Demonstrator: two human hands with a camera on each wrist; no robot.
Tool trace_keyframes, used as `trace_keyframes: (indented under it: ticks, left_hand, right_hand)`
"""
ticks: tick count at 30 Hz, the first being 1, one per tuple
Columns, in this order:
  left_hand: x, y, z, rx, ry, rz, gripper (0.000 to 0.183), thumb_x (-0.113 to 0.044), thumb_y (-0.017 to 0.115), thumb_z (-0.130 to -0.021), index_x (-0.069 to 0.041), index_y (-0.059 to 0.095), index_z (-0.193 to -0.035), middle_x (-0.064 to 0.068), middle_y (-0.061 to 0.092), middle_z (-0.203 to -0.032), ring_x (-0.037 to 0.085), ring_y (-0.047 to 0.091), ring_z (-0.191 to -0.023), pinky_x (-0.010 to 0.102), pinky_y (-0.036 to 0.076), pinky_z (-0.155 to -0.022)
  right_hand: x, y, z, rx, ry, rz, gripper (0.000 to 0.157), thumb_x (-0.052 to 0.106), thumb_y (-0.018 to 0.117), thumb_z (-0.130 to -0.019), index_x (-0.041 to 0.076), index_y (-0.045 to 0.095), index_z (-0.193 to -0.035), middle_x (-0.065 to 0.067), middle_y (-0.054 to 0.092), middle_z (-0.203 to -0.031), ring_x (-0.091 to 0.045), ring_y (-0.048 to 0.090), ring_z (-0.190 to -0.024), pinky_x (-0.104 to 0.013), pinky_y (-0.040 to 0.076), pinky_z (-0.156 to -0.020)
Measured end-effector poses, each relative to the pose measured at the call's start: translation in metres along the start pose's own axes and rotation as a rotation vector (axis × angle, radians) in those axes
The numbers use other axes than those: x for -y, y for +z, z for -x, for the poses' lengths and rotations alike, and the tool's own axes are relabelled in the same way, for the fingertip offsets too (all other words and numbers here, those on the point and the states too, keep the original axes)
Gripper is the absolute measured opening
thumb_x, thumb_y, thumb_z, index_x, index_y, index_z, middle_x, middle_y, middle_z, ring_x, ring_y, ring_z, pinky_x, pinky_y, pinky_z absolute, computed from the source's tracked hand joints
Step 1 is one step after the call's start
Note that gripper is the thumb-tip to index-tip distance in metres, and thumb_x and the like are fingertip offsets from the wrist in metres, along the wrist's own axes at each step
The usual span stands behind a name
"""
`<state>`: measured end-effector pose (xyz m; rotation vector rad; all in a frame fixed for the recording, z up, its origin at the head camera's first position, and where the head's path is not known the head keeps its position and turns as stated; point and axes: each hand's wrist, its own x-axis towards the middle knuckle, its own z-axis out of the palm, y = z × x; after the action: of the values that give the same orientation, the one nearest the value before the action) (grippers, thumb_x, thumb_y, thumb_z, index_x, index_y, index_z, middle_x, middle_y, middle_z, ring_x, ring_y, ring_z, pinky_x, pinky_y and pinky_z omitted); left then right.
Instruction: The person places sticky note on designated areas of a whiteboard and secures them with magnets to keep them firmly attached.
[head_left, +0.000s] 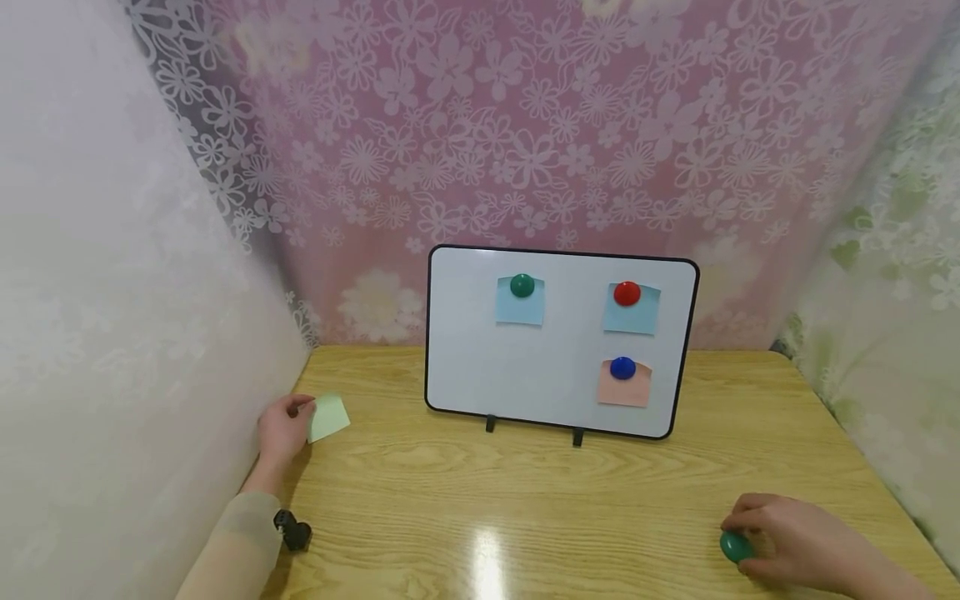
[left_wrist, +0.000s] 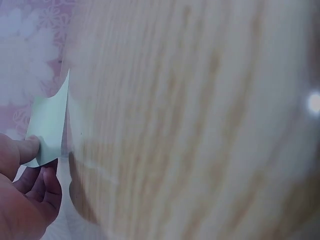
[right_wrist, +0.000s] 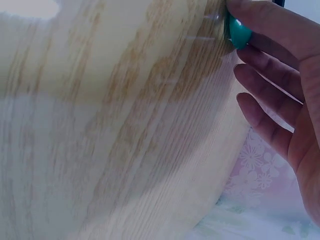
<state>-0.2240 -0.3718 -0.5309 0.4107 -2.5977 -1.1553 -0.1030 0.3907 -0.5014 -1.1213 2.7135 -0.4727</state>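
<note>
At the table's left side my left hand point(head_left: 283, 429) pinches a pale green sticky note point(head_left: 328, 417) by its edge. The left wrist view shows the thumb on one face of the note point(left_wrist: 49, 127) and the fingers behind it. Near the front right, my right hand point(head_left: 795, 537) holds a green round magnet point(head_left: 736, 547) between thumb and fingertips. In the right wrist view the magnet point(right_wrist: 239, 33) sits between thumb and index finger, and the other fingers are spread loosely. The hands are far apart, with the whiteboard point(head_left: 465, 358) standing behind and between them.
Two blue notes hang on the board, one under a green magnet point(head_left: 522, 286), one under a red magnet point(head_left: 627, 293). Below the red one, a blue magnet point(head_left: 622, 367) pins a pink note point(head_left: 624, 394). Small black feet point(head_left: 577, 437) support the board on the wooden table point(head_left: 420, 508).
</note>
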Motion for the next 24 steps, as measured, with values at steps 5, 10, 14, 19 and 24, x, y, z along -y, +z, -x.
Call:
trace_keyframes:
  ticks: [5,10,14,19,24]
  left_hand:
    - [-0.0006,-0.0006,0.001,0.005,-0.001,0.01,0.024,-0.011,0.064,-0.107,0.005,0.073,-0.122,0.023,0.069,-0.109,0.031,0.057,-0.098,0.037,0.043,-0.08]
    - [-0.0035,-0.0028,0.0037,0.021,-0.013,0.031,0.026,-0.011,0.065,-0.107,0.006,0.072,-0.125,0.027,0.067,-0.115,0.036,0.057,-0.106,0.043,0.044,-0.087]
    - [-0.0047,-0.0029,0.0042,0.027,-0.023,0.029,0.029,-0.013,0.066,-0.107,0.006,0.071,-0.128,0.027,0.067,-0.118,0.038,0.059,-0.11,0.045,0.045,-0.089]
    - [-0.0045,-0.0006,0.0044,0.024,-0.011,0.035,0.028,-0.013,0.067,-0.107,0.006,0.073,-0.126,0.025,0.069,-0.115,0.036,0.061,-0.106,0.041,0.046,-0.085]
    - [-0.0043,0.0012,0.0055,0.029,-0.011,0.051,0.028,-0.013,0.066,-0.107,0.007,0.072,-0.127,0.026,0.069,-0.116,0.036,0.061,-0.106,0.04,0.047,-0.085]
  right_hand:
    - [0.0006,-0.004,-0.0011,0.05,0.03,-0.045,0.035,0.038,0.091,-0.087,0.014,0.082,-0.111,0.019,0.065,-0.106,0.006,0.057,-0.086,-0.025,0.054,-0.065]
    - [-0.0002,-0.0032,-0.002,0.047,0.024,-0.071,0.029,0.034,0.091,-0.087,0.017,0.081,-0.108,0.021,0.064,-0.104,0.007,0.056,-0.085,-0.025,0.053,-0.064]
    - [-0.0036,0.0006,0.0002,0.03,0.034,-0.103,0.027,0.032,0.092,-0.086,0.019,0.078,-0.107,0.024,0.063,-0.103,0.006,0.057,-0.086,-0.026,0.054,-0.066]
    - [-0.0082,0.0042,0.0034,0.04,0.082,-0.199,0.03,0.03,0.092,-0.087,0.019,0.073,-0.109,0.023,0.064,-0.105,0.005,0.062,-0.091,-0.026,0.057,-0.071]
    - [-0.0088,0.0038,0.0026,0.051,0.097,-0.234,0.031,0.028,0.091,-0.088,0.018,0.072,-0.11,0.023,0.064,-0.105,0.004,0.062,-0.091,-0.026,0.057,-0.071]
